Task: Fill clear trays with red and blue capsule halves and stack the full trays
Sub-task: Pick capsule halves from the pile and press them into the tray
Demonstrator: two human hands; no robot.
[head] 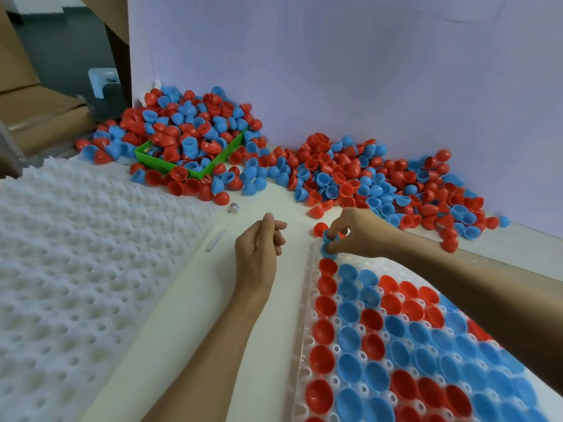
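The right hand (353,233) pinches a small blue plastic capsule half (329,249) right over the far left corner of the clear bumpy plastic tray (307,330). The left hand (259,248) waits beside it, loosely curled, holding nothing.

Clear tray (305,345) – nearly full, seemingly – red, blue capsule halves (377,339)

Packing workshop: capsule halves (195,138) in heaps, cardboard (36,111), stacked trays (76,269)
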